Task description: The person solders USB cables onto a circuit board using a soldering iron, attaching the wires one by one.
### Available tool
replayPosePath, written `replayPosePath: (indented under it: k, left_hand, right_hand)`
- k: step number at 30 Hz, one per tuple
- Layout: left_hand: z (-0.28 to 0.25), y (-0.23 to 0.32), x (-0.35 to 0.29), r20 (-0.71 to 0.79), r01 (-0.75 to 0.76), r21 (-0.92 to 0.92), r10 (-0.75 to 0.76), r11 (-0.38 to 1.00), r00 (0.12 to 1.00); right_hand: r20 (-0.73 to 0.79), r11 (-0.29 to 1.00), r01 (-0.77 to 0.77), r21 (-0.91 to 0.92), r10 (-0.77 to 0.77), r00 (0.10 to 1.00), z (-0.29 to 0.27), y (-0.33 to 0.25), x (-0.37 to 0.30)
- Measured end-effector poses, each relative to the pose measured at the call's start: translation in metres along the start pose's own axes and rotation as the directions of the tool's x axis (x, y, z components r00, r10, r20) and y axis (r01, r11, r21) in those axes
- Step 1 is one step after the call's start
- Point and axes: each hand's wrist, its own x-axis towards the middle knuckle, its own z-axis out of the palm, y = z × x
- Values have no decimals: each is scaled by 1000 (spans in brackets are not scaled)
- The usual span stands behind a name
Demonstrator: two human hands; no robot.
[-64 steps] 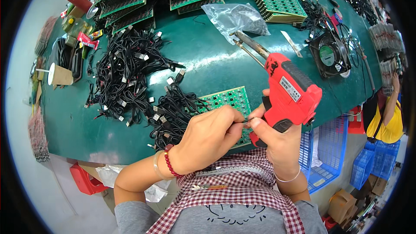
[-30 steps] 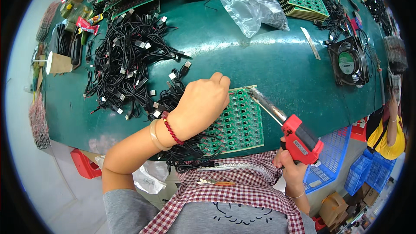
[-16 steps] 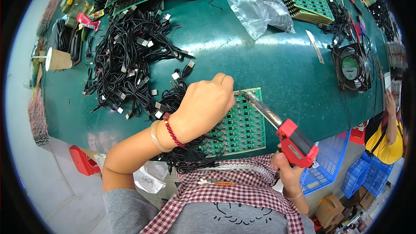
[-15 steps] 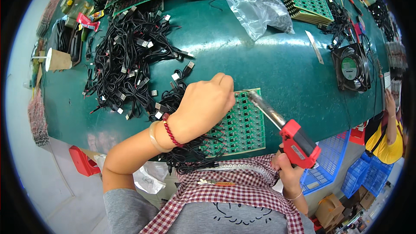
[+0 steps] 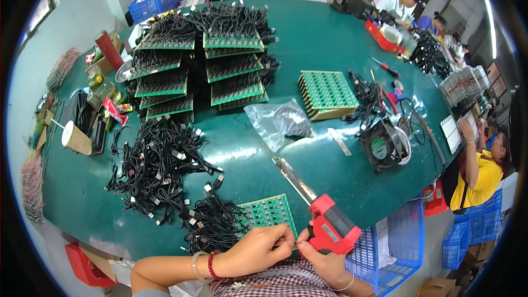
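My right hand (image 5: pixel 325 263) grips a red and black soldering gun (image 5: pixel 333 223) by its handle. The long metal barrel points up and left, its tip beyond the far edge of a green circuit board (image 5: pixel 268 210). Fingers curled into a pinch, my left hand (image 5: pixel 264 247) is at the board's near edge beside my right fingertips. Whatever is in that pinch is too small to make out. Black USB cables (image 5: pixel 212 220) lie over the board's left side. Farther left is a big heap of loose black cables (image 5: pixel 151 170).
Behind are stacked boards with cables (image 5: pixel 236 92), a stack of boards without cables (image 5: pixel 330 91), a plastic bag (image 5: pixel 278 124), a metal ruler (image 5: pixel 340 141) and a fan (image 5: pixel 378 148). A paper cup (image 5: pixel 77 138) stands left. A person in yellow (image 5: pixel 484 176) works at right, near blue baskets (image 5: pixel 407 236).
The view has tilted up, showing more of the table. My left hand has left the board's top and come close to my right hand. The soldering gun's tip has moved off the board.
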Motion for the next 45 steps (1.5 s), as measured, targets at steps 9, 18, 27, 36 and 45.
replayPosePath:
  k: [9,18,27,36,45]
  left_hand:
    - [2,-7,-6,8,-63,96,63,993,998]
    - [11,-22,-8,25,-30,-180,35,983,999]
    - [5,-15,-8,50,7,-121,-1,993,999]
    - [14,-19,-16,-34,-47,-115,43,992,998]
    - [-1,-8,-12,-41,-238,21,239,971,970]
  right_hand:
    - [39,980,13,-198,-5,999,-9,9,-4]
    - [-22,995,63,-75,-65,998,3,-5,-11]
    - [5,957,166,-239,-170,985,0,2,-11]
    - [35,985,82,-153,-78,996,-3,16,-13]
    - [6,998,27,55,-28,1000,9,-12,-4]
